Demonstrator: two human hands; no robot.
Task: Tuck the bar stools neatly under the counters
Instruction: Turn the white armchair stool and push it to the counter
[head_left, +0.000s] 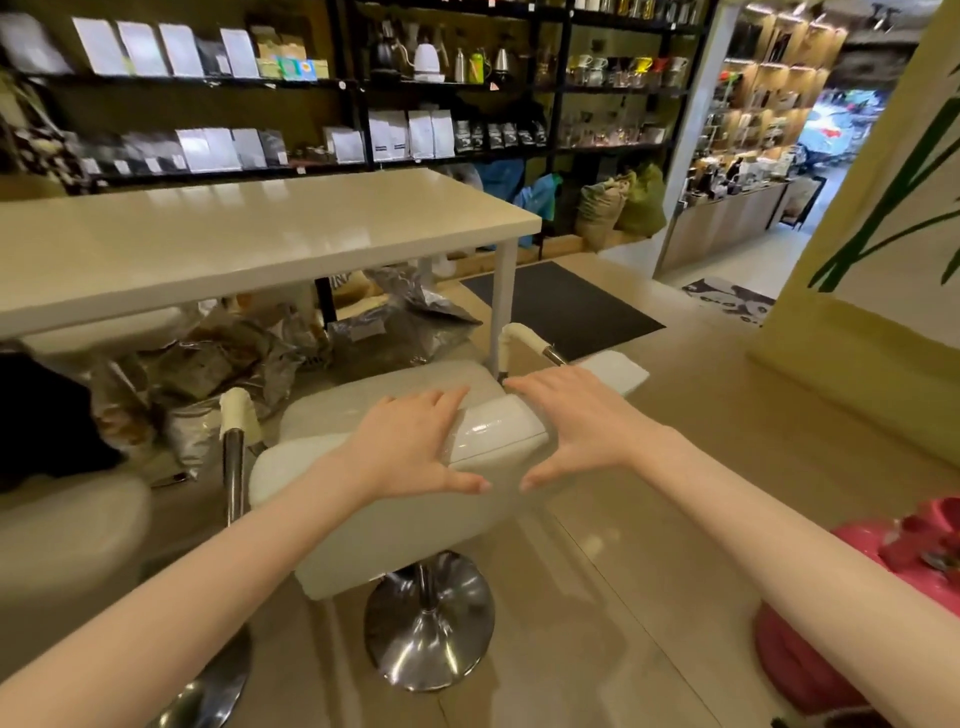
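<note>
A white padded bar stool (498, 431) with padded armrests and a chrome pedestal base (429, 623) stands in front of the cream counter (249, 244), its seat just short of the counter's front edge. My left hand (410, 447) lies flat over the left part of the stool's backrest, fingers spread. My right hand (576, 421) rests on the backrest's right end, fingers apart, thumb pointing inward. A second white stool (67, 525) stands at the left, partly cut off by the frame edge.
Foil bags (395, 332) and sacks are piled on the floor under the counter beside its white leg (503, 301). A dark mat (566, 306) lies beyond. A pink object (852, 613) sits on the floor at right. Shelves line the back wall.
</note>
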